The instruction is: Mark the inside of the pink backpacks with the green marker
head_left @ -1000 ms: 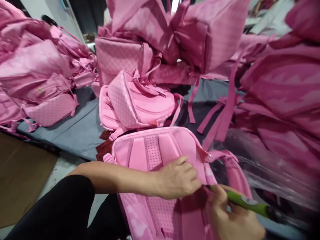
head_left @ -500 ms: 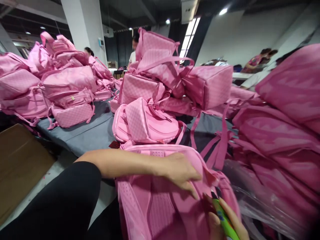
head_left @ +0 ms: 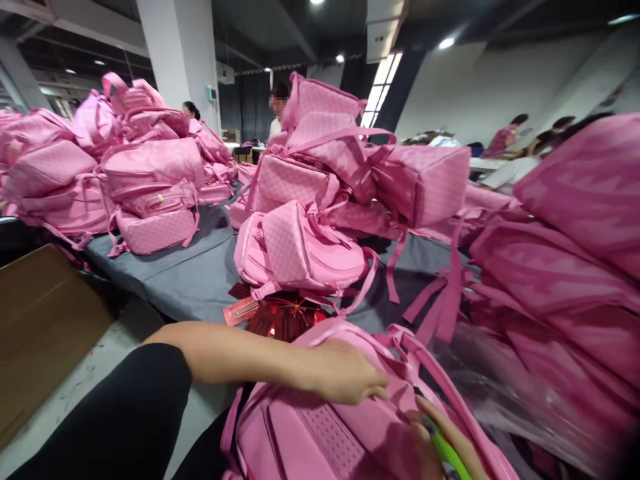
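the pink backpack (head_left: 285, 433) lies under my hands, seemingly unfinished. my left hand (head_left: 345, 375) curls against it, its hold unclear; my right hand (head_left: 426, 445) wraps a green tool (head_left: 448, 455). whether the piled bags (head_left: 293, 183) beyond are done, i cannot tell.

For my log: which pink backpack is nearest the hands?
The bottom-centre backpack, with the dotted strip showing, under the left hand; the others lie farther back or aside.
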Demonstrator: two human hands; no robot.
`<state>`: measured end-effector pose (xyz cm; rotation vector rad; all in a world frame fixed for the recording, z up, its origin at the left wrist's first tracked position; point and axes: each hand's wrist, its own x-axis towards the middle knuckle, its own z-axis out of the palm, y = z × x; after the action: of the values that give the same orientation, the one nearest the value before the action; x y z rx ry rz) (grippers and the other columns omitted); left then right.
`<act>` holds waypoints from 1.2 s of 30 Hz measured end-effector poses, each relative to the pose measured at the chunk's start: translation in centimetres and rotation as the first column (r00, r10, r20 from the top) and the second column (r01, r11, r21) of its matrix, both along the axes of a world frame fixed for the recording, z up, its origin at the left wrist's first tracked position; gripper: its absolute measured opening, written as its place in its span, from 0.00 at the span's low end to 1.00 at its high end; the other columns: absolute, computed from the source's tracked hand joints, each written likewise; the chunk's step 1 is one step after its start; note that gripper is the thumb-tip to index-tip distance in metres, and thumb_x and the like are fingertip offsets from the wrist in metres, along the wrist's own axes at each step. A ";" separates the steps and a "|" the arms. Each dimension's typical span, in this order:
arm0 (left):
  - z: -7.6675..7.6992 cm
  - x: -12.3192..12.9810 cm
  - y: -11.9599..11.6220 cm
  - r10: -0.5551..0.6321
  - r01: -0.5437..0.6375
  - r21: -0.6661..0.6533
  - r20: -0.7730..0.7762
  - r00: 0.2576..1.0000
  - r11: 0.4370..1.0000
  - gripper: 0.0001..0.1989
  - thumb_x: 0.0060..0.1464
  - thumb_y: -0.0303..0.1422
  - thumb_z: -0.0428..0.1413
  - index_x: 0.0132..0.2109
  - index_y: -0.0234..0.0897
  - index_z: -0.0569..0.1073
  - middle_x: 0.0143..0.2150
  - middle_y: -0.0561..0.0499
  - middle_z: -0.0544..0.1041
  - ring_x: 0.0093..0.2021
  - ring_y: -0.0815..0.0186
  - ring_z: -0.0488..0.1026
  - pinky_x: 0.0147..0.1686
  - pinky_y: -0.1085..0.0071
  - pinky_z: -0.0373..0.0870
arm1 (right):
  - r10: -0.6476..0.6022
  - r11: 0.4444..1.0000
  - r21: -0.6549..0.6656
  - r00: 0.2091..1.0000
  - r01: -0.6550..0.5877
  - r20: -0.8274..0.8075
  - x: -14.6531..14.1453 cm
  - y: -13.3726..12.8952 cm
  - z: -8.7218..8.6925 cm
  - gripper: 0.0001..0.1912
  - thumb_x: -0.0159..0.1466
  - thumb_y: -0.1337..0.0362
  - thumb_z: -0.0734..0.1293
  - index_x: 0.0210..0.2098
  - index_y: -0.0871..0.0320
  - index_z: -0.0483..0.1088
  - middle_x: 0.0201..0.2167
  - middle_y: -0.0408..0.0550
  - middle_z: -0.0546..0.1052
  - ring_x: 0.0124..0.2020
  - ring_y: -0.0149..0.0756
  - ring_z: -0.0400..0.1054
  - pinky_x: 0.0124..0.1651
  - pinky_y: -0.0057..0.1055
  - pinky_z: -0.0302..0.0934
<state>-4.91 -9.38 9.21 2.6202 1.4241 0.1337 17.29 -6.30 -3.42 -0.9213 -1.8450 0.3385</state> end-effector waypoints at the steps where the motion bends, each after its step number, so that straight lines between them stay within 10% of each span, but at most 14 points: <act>1: -0.5 0.3 0.2 -0.066 0.066 0.139 -0.003 0.998 0.988 0.12 0.66 0.31 0.47 0.47 0.37 0.76 0.43 0.48 0.79 0.43 0.64 0.74 0.36 0.70 0.65 | -0.036 0.999 -0.001 0.999 0.036 -0.013 -0.3 -0.7 0.2 0.22 0.64 0.48 0.67 0.49 0.58 0.75 0.38 0.53 0.81 0.34 0.46 0.77 0.34 0.36 0.72; 4: -0.8 0.8 0.9 -0.060 0.035 0.324 0.069 0.996 0.945 0.21 0.63 0.30 0.52 0.62 0.36 0.66 0.63 0.40 0.68 0.63 0.56 0.63 0.55 0.62 0.62 | -0.012 0.999 0.037 0.997 0.015 -0.081 -1.0 -2.4 1.3 0.16 0.65 0.56 0.67 0.49 0.58 0.74 0.36 0.52 0.81 0.34 0.43 0.77 0.38 0.37 0.71; 9: -2.0 0.4 3.5 0.126 -0.120 0.088 -0.066 0.990 0.989 0.54 0.46 0.44 0.68 0.71 0.34 0.47 0.64 0.37 0.66 0.59 0.49 0.65 0.53 0.57 0.62 | 0.144 0.982 0.122 0.989 -0.141 -0.021 -1.8 -4.6 2.2 0.16 0.65 0.69 0.65 0.52 0.55 0.69 0.36 0.50 0.78 0.36 0.41 0.73 0.43 0.43 0.68; 13: -2.9 0.6 3.6 0.103 -0.081 0.144 -0.156 0.982 0.986 0.54 0.47 0.47 0.66 0.71 0.30 0.47 0.59 0.37 0.70 0.53 0.50 0.68 0.52 0.57 0.62 | 0.198 0.968 0.148 0.979 -0.203 0.042 -1.3 -5.7 2.0 0.15 0.65 0.69 0.64 0.52 0.55 0.69 0.37 0.51 0.77 0.38 0.42 0.73 0.46 0.46 0.66; 21: -3.8 2.5 2.3 -0.023 0.075 0.261 -0.196 0.980 0.962 0.59 0.50 0.40 0.66 0.72 0.43 0.30 0.74 0.28 0.33 0.74 0.42 0.34 0.66 0.37 0.36 | 0.248 0.969 0.001 0.966 -0.249 -0.078 -0.8 -3.9 1.1 0.20 0.70 0.54 0.60 0.58 0.55 0.67 0.35 0.51 0.77 0.33 0.43 0.72 0.40 0.43 0.65; 28: -4.2 3.2 3.2 0.056 0.008 0.227 -0.273 0.960 0.974 0.53 0.53 0.46 0.63 0.73 0.41 0.37 0.72 0.24 0.48 0.69 0.42 0.56 0.63 0.44 0.52 | 0.255 0.963 -0.105 0.965 -0.248 0.062 0.3 -3.4 2.8 0.11 0.66 0.66 0.65 0.49 0.54 0.69 0.37 0.48 0.78 0.36 0.39 0.73 0.41 0.38 0.68; 36: -4.0 3.6 3.6 0.134 -0.093 0.161 -0.271 0.953 0.983 0.50 0.56 0.43 0.61 0.73 0.42 0.38 0.74 0.33 0.45 0.67 0.45 0.57 0.60 0.51 0.57 | 0.402 0.834 -0.454 0.909 -0.315 0.108 1.5 -0.8 6.4 0.06 0.66 0.64 0.67 0.41 0.56 0.76 0.40 0.48 0.80 0.41 0.37 0.74 0.47 0.35 0.68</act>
<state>-1.36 -5.83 5.19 2.7624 1.7183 -0.1326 18.84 -7.06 3.01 -0.9146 -2.1814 0.9506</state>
